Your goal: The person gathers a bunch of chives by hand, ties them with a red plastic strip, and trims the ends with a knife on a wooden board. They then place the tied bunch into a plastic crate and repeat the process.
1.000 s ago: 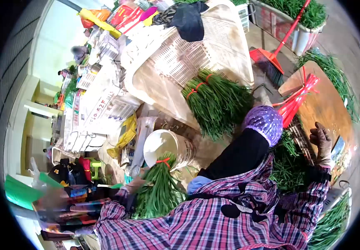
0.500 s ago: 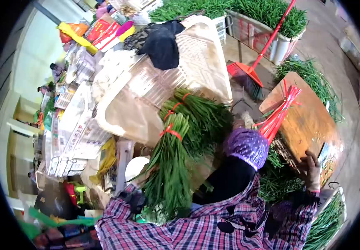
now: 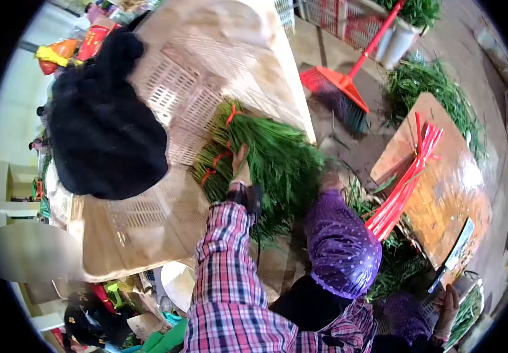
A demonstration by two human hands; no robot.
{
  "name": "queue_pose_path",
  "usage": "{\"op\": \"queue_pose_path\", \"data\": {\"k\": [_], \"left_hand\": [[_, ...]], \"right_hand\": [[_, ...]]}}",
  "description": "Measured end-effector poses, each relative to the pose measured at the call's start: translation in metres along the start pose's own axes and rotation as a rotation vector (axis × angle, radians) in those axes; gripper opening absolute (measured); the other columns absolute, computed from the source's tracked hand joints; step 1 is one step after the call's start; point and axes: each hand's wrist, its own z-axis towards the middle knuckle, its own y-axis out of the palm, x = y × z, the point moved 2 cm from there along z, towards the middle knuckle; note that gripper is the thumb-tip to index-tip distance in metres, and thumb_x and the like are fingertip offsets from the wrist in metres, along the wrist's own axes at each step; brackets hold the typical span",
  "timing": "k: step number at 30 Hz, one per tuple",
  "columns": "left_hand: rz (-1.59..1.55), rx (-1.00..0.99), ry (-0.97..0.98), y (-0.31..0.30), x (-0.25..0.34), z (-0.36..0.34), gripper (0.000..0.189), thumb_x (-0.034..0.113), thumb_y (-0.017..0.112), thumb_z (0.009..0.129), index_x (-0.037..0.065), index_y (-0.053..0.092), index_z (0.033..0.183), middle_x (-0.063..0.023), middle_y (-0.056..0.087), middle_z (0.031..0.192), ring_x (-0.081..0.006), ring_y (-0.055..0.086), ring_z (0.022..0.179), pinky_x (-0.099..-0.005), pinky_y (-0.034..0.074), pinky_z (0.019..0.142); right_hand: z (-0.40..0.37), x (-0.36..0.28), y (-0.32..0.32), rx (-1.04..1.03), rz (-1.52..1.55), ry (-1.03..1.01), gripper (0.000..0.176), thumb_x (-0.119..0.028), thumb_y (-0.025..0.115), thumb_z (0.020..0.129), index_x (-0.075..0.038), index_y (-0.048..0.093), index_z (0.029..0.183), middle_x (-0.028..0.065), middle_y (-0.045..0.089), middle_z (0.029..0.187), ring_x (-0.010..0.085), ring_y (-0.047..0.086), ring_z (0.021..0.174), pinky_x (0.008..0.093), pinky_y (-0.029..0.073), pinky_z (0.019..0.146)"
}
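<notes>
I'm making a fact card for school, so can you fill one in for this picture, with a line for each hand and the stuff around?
Left hand: on the greens in the crate
Right hand: near the knife; can't tell if it's touching
Greens: tied in bundles
Knife: blade on the wooden board
Red strips: bunched, partly over the board
Cloth: black, over the crate's side
Broom: red handle, between crate and board
</notes>
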Motion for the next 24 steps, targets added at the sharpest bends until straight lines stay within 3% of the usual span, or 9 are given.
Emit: {"op": "queue_pose_path", "data": {"k": [3,4,8,11,14,17,18,20,24], "left_hand": [[0.962,0.224,-0.013,0.039,-0.008,-0.023,0.083,0.056,0.047,0.088,0.008,0.013,0.147,-0.0155,0.024,0.149,-0.0312,0.042,0.125,-0.0451,0.04,0.095],[0.923,0.204,-0.034,0.032,-0.013,-0.023,0.064,0.05,0.048,0.09,0.008,0.038,0.137,-0.0181,0.031,0.144,-0.0326,0.045,0.121,-0.048,0.043,0.094],[0.787,0.057,-0.017,-0.008,-0.01,-0.016,0.05,0.032,0.056,0.09,0.005,0.046,0.131,-0.0155,0.06,0.113,-0.0274,0.059,0.101,-0.0383,0.049,0.085],[1.39,0.24,0.698,0.022,0.008,-0.024,0.035,0.018,0.059,0.088,0.0,0.056,0.118,-0.0094,0.064,0.103,-0.0181,0.06,0.09,-0.0286,0.047,0.079],[1.804,0.091,0.861,0.041,0.011,-0.01,0.053,0.026,0.057,0.087,0.005,0.043,0.133,-0.0159,0.047,0.132,-0.0308,0.045,0.119,-0.0369,0.037,0.099],[2.084,0.033,0.653,0.071,-0.006,-0.001,0.069,0.036,0.053,0.089,0.006,0.024,0.144,-0.0126,0.024,0.15,-0.0281,0.02,0.138,-0.0361,0.018,0.113],[2.136,-0.046,0.654,0.068,-0.008,0.001,0.068,0.039,0.049,0.09,0.006,0.023,0.144,-0.0118,0.022,0.15,-0.0281,0.02,0.138,-0.0403,0.017,0.113],[2.283,-0.092,0.176,0.044,-0.009,0.016,0.072,0.045,0.048,0.089,0.007,0.023,0.145,-0.0105,0.019,0.152,-0.0279,0.019,0.139,-0.0446,0.014,0.113],[2.266,-0.047,0.124,0.045,-0.006,0.008,0.076,0.048,0.05,0.085,0.004,0.028,0.143,-0.0127,0.022,0.151,-0.0281,0.023,0.138,-0.0411,0.019,0.112]], "right_hand": [[-0.004,-0.006,0.011,0.001,0.028,0.024,0.043,-0.033,0.056,0.091,-0.003,0.053,0.122,-0.0009,0.058,0.083,0.0066,0.051,0.064,0.0189,0.039,0.053],[-0.005,-0.013,0.021,0.016,-0.022,0.053,0.043,-0.034,0.055,0.091,-0.003,0.054,0.122,-0.001,0.058,0.084,0.0065,0.051,0.064,0.0188,0.039,0.053],[0.007,-0.009,0.041,-0.054,-0.032,0.053,0.047,-0.037,0.054,0.092,-0.003,0.052,0.124,0.0019,0.062,0.086,0.0104,0.057,0.07,0.0215,0.045,0.059],[0.01,-0.008,0.051,-0.066,-0.018,0.089,0.044,-0.035,0.055,0.091,-0.004,0.053,0.123,0.0026,0.062,0.087,0.0106,0.058,0.071,0.0219,0.045,0.059],[0.007,-0.002,0.049,-0.03,-0.054,0.118,0.042,-0.034,0.05,0.094,-0.005,0.052,0.125,-0.0005,0.06,0.086,0.0087,0.054,0.069,0.0221,0.043,0.059],[0.001,0.003,0.05,-0.022,0.05,0.136,0.04,-0.029,0.051,0.094,-0.003,0.051,0.124,0.0026,0.061,0.087,0.0092,0.055,0.069,0.0216,0.044,0.06],[-0.004,0.001,0.049,-0.041,0.079,0.148,0.039,-0.027,0.052,0.093,-0.001,0.051,0.123,0.0043,0.062,0.088,0.0097,0.056,0.069,0.0214,0.045,0.06],[-0.031,-0.009,0.063,-0.024,0.099,0.068,0.038,-0.025,0.054,0.092,-0.001,0.053,0.122,0.0049,0.063,0.087,0.0101,0.056,0.069,0.0224,0.046,0.061],[-0.041,-0.027,0.098,-0.147,0.172,0.088,0.024,-0.018,0.055,0.09,0.001,0.061,0.104,0.0063,0.065,0.089,0.0129,0.061,0.077,0.0245,0.048,0.068]]}}
